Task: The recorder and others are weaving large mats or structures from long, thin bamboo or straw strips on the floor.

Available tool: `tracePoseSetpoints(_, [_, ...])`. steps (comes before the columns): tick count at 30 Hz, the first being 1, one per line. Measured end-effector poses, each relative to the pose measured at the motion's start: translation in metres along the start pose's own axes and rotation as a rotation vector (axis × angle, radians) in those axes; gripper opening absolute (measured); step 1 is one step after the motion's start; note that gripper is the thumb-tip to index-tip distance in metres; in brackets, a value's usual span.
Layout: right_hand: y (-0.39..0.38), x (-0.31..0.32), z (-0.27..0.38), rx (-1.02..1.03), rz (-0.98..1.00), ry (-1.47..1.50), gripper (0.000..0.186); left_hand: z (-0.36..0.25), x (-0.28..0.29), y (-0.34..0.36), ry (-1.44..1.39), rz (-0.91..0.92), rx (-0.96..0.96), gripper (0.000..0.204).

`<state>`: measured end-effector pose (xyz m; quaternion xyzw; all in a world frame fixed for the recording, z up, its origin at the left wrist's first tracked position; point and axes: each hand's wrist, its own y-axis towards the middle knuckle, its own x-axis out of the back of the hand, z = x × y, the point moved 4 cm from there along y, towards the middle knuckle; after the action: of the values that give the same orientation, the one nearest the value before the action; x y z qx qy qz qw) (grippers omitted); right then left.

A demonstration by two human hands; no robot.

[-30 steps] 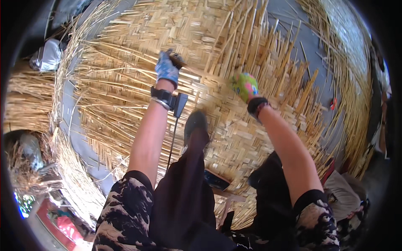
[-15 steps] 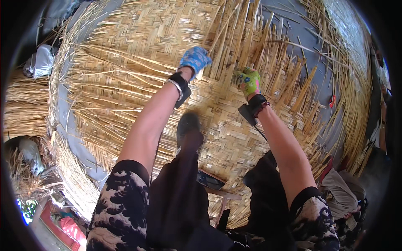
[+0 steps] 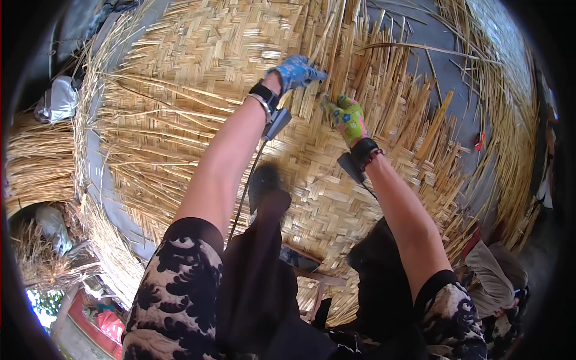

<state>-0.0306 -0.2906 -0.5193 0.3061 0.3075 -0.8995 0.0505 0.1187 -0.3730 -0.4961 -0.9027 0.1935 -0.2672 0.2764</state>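
Observation:
A woven reed mat (image 3: 210, 48) lies under both hands, with a herringbone pattern and loose flat strips (image 3: 336, 54) standing out of its far and right sides. My left hand (image 3: 295, 73), in a blue patterned glove, reaches rightward over the mat. Its fingers are stretched out, their tips at the base of the upright strips. Closer to me and to the right is my right hand (image 3: 349, 117) in a yellow-green flowered glove. Its thumb and fingers look apart and point away from me, low over the weave; the strips beneath are partly hidden.
Loose reeds (image 3: 504, 150) lie along the right, and bundled straw (image 3: 39, 162) is stacked at the left. My dark shoe (image 3: 264, 180) rests on the mat. A phone-like dark flat object (image 3: 299, 259) lies by a low wooden stool (image 3: 321, 278). A small red object (image 3: 479, 141) sits on the grey floor.
My left hand has moved right and slightly away from me, its fingers now extended. My right hand has shifted a little left, its fingers looking less curled.

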Motion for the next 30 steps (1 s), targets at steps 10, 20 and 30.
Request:
tracePoseSetpoints(10, [0.055,0.048,-0.042,-0.242,-0.211,-0.034,0.026,0.021,0.044,-0.026,-0.9,-0.105,-0.511,0.038])
tracePoseSetpoints(20, [0.012,-0.017,-0.014,0.103,-0.04,-1.594,0.028,0.148,0.125,-0.149,-1.132,-0.899,-0.286,0.029])
tracePoseSetpoints(30, [-0.057,-0.02,-0.024,0.428,0.115,-2.106,0.074,0.064,0.072,-0.102,0.918,-0.512,-0.463,0.05])
